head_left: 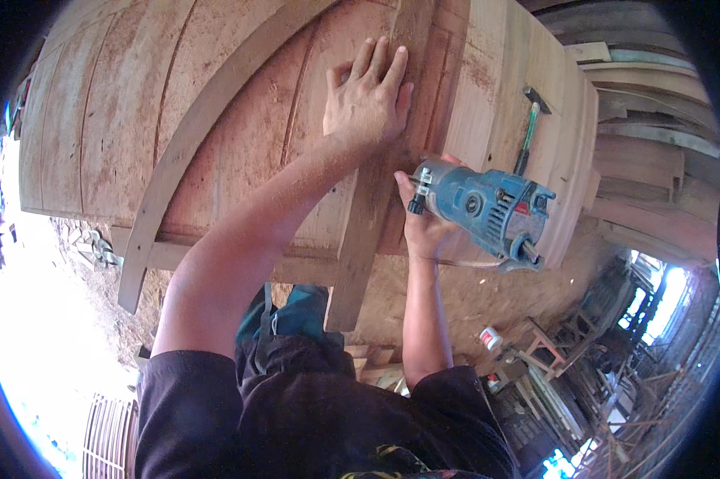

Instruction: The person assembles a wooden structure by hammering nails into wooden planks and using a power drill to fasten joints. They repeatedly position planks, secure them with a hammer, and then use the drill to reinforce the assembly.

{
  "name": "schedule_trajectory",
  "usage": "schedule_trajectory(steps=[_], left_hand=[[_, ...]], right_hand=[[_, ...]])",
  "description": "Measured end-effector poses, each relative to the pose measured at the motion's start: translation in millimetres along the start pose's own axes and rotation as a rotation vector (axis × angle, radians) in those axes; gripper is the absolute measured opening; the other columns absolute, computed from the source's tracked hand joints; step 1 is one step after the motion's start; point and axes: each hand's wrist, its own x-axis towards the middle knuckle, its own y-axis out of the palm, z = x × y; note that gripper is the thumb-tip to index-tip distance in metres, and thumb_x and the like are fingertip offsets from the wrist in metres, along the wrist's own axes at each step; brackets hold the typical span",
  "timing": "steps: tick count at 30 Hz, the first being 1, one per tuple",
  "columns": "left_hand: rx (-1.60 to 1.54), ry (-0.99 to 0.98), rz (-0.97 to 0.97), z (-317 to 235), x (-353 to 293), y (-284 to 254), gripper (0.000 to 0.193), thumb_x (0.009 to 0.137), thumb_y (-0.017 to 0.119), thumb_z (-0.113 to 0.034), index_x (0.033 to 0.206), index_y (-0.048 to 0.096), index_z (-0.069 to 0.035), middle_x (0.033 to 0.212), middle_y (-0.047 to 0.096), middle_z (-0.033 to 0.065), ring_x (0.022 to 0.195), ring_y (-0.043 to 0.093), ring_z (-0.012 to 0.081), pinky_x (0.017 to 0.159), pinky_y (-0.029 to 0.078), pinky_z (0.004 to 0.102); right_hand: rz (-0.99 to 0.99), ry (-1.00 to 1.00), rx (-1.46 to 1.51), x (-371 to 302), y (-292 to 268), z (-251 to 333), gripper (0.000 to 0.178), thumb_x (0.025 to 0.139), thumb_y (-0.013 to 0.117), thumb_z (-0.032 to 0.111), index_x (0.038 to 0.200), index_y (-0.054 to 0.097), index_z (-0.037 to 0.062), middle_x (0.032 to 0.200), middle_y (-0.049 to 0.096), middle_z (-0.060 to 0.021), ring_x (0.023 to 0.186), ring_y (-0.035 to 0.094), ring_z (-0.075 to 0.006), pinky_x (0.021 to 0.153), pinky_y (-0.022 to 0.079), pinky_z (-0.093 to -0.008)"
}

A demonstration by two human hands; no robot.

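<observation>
My left hand (368, 100) lies flat with its fingers spread, pressing on a reddish wooden panel (248, 172) and the straight wooden batten (361, 223) laid across it. Sawdust dots the panel and my left forearm. In my right hand (428, 227) is a blue trim router (487, 203), gripped round its base and tipped on its side, with the motor end pointing right. The router's base is close to the batten's right edge; my hand partly hides the bit. A curved wooden piece (204, 128) arcs over the panel, left of my left arm.
A hammer (531, 124) with a green and black handle rests on the paler boards right of the router. Stacked planks (639, 160) stand beyond. Lower right are a white and red bottle (491, 338) and wooden clutter (551, 351). Slatted wood (108, 435) sits lower left.
</observation>
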Motion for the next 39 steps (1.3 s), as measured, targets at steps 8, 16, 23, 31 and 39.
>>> schedule_trajectory(steps=[8,16,23,31,39], left_hand=[[-0.054,-0.012,0.027,-1,1,-5,0.056,0.105,0.062,-0.032,0.155,0.053,-0.009,0.163,0.05,0.0169,0.155,0.042,0.0307,0.114,0.038,0.0539],[-0.105,-0.038,0.083,0,1,-8,0.061,0.105,0.061,-0.03,0.16,0.047,-0.009,0.168,0.043,0.0191,0.16,0.036,0.0315,0.115,0.036,0.0557],[-0.171,-0.058,0.088,2,0,-7,0.063,0.103,0.062,-0.03,0.16,0.047,-0.009,0.167,0.043,0.021,0.159,0.037,0.034,0.116,0.036,0.0576],[-0.222,-0.067,0.123,3,0,-6,0.06,0.106,0.056,-0.029,0.16,0.045,-0.003,0.168,0.041,0.0235,0.16,0.033,0.0347,0.12,0.032,0.0541],[-0.249,-0.091,0.073,3,-3,-2,0.064,0.103,0.061,-0.03,0.158,0.047,-0.003,0.168,0.041,0.0237,0.161,0.032,0.0347,0.122,0.031,0.0541]], right_hand=[[-0.024,-0.028,0.124,44,23,-9,0.067,0.081,0.096,0.007,0.134,0.056,-0.0051,0.13,0.059,-0.0123,0.112,0.059,-0.0225,0.095,0.054,-0.0386],[-0.034,0.071,0.235,94,49,-37,0.066,0.078,0.099,0.008,0.129,0.06,-0.0043,0.125,0.064,-0.0124,0.107,0.064,-0.0222,0.095,0.056,-0.0391],[-0.032,-0.044,0.177,137,67,-32,0.052,0.083,0.091,-0.002,0.127,0.062,-0.0059,0.118,0.067,-0.0125,0.099,0.066,-0.0199,0.09,0.058,-0.0358],[-0.018,-0.051,0.25,185,88,-38,0.04,0.085,0.09,-0.002,0.118,0.067,-0.0037,0.114,0.069,-0.0096,0.098,0.067,-0.0174,0.087,0.058,-0.034],[0.0,-0.051,0.263,201,98,-55,0.034,0.087,0.087,-0.004,0.115,0.067,-0.0028,0.111,0.071,-0.01,0.095,0.07,-0.0178,0.086,0.059,-0.0332]])
